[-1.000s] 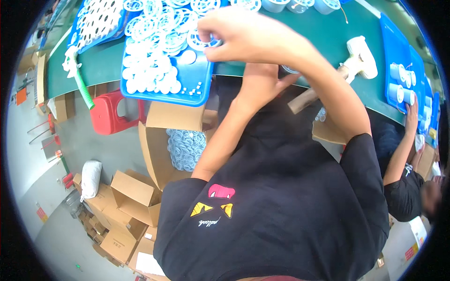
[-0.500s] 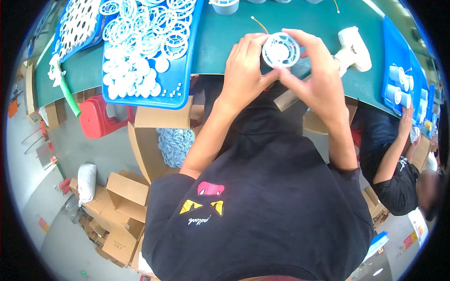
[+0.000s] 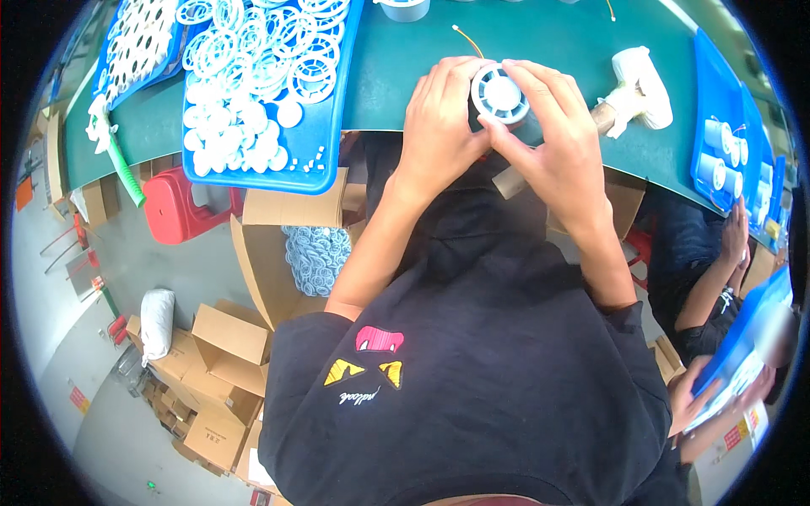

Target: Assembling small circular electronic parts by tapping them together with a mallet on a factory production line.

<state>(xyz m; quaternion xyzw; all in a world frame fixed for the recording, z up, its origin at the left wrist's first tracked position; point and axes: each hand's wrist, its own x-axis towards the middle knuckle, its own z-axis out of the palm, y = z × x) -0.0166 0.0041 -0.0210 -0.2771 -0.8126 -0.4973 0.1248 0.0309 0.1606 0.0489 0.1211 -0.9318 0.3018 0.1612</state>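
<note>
Between both hands, above the table's near edge, is a round white plastic housing [image 3: 501, 94] with a slotted ring and a solid disc in its middle. My left hand [image 3: 440, 122] is closed round its left side, thumb at the near rim. My right hand [image 3: 553, 126] grips it from the right, its fingers over the far rim and the thumb near the front. A thin yellowish wire [image 3: 467, 40] with a small connector sticks out beyond the left fingertips. The housing's underside is hidden by the hands.
A blue tray [image 3: 325, 179] of white slotted rings and discs lies left on the green table [image 3: 384, 84]. A white-wrapped tool [image 3: 645, 88] lies right. Below are open cardboard boxes [image 3: 232, 325] and a red stool [image 3: 169, 207]. Co-workers and blue trays occupy the right.
My right fingers have closed in over the housing, and it has shifted slightly, its slotted face now turned upward. At the lower right, a person's hands carrying a blue tray have come into view.
</note>
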